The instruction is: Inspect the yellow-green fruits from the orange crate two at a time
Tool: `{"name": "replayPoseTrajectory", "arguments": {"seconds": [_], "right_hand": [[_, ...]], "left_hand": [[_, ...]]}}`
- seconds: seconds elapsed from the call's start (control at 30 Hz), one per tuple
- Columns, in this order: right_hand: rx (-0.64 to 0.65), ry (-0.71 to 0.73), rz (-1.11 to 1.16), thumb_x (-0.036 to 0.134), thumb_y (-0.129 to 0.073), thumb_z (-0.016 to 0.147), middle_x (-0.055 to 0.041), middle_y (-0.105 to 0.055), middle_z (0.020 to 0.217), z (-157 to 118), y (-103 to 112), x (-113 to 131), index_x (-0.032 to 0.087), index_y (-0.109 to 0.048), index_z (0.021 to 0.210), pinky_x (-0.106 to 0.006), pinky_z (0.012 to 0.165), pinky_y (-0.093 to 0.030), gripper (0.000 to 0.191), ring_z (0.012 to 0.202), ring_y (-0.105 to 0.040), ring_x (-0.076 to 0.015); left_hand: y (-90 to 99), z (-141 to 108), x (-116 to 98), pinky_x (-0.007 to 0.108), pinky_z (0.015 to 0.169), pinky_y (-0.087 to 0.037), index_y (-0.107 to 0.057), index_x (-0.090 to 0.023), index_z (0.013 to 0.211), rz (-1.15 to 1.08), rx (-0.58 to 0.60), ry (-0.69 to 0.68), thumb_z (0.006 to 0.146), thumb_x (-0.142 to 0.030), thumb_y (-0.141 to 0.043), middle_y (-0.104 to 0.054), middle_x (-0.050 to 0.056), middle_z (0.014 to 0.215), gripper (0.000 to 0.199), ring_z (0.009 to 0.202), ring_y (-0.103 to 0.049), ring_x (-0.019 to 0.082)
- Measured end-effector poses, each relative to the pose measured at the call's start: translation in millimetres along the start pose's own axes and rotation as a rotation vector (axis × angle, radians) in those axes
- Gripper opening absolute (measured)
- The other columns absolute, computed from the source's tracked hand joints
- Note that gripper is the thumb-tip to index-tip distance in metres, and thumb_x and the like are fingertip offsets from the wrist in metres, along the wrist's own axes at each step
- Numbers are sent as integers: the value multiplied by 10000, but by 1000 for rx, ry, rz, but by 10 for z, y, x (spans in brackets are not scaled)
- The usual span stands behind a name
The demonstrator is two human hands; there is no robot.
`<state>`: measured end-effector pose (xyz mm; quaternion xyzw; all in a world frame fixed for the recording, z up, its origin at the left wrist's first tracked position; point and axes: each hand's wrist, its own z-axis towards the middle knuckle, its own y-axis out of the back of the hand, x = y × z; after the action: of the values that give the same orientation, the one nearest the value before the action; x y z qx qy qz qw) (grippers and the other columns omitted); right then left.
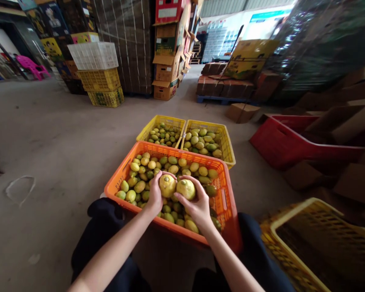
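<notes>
Two yellow-green, lemon-like fruits, one per hand, lie side by side above an orange crate (229, 211). The left fruit (167, 186) is gripped by the left hand (156, 192), whose fingers close around its outer and far sides; the right fruit (185, 189) is gripped by the right hand (200, 205), its thumb along the near side. Most of the fingertips are hidden; whether the two fruits touch cannot be told. Below the fingers, loose fruit of green to yellow fills the crate, partly masked by hands and forearms. Beyond the fingertips, two yellow crates, left (144, 127) and right (229, 146), hold similar fruit, their near walls concealed behind the orange rim. Well to the right of the fingers is a red crate (270, 142), its contents hard to make out; nearer the wearer, another yellow crate (293, 211) is blurred and cut off by the frame.
</notes>
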<state>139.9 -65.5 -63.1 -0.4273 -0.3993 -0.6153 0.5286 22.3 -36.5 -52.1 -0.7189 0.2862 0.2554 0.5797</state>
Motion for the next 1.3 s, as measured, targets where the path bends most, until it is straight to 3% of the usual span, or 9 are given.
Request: {"name": "replayPoseTrajectory", "arguments": {"seconds": [0.17,0.3,0.4,0.53,0.63,0.87,1.0,1.17,1.3], "right_hand": [[-10,-56,55,308,-758,639,-21,-660,939,-12,4,44,226,-574,1012,-318,748,-507,424,838,-603,-193],[-30,-94,105,310,-765,632,-7,-656,928,-8,6,52,234,-582,985,-304,750,-502,406,833,-600,-185],[-39,-143,131,329,-762,640,-13,-658,962,-10,21,28,237,-577,1015,-312,768,-503,429,859,-609,-197],[-25,-259,204,431,-618,757,-44,-651,1069,36,28,-25,243,-547,1103,-322,744,-514,400,934,-617,-229],[-49,-421,391,455,-538,791,-24,-639,1107,105,21,-79,265,-534,1102,-327,683,-534,364,916,-631,-223],[-161,-854,689,387,-532,813,-13,-664,748,188,40,-150,227,-568,924,-314,482,-529,198,613,-631,-185],[-184,-991,728,347,-472,876,-6,-659,686,213,41,-90,203,-549,910,-270,450,-525,167,540,-619,-145],[-166,-1051,724,349,-492,871,2,-647,650,215,29,-82,198,-537,899,-240,438,-514,160,517,-609,-132],[-85,-929,789,294,-636,764,21,-652,738,180,39,-114,226,-541,918,-214,475,-506,193,596,-622,-123]], "left_hand": [[35,-20,-27,258,789,-470,-653,-165,655,101,71,-97,828,-242,-478,-687,56,737,257,886,-637,218],[-6,-27,-22,260,791,-468,-653,-158,628,162,117,-144,821,-248,-461,-692,61,743,286,892,-634,222],[-63,8,-20,260,782,-475,-648,-148,629,96,73,-40,809,-243,-446,-683,68,719,287,853,-643,215],[-68,123,-66,292,761,-495,-654,-138,755,-105,-42,345,802,-270,-441,-674,65,712,255,785,-654,215],[-22,197,-125,309,773,-498,-641,-134,843,-171,-100,495,795,-235,-437,-670,58,738,232,793,-652,207],[1,218,-141,389,804,-490,-585,-183,927,-122,-230,578,832,-274,-441,-659,57,839,195,914,-627,242],[7,211,-108,362,749,-511,-566,-169,957,-104,-223,600,868,-272,-385,-665,84,870,226,897,-628,239],[48,185,-97,321,677,-521,-570,-164,897,-72,-232,602,859,-291,-437,-655,71,820,188,797,-633,206],[45,127,-140,284,624,-529,-588,-186,882,-36,-212,517,742,-331,-656,-641,21,784,213,683,-621,157]]}}
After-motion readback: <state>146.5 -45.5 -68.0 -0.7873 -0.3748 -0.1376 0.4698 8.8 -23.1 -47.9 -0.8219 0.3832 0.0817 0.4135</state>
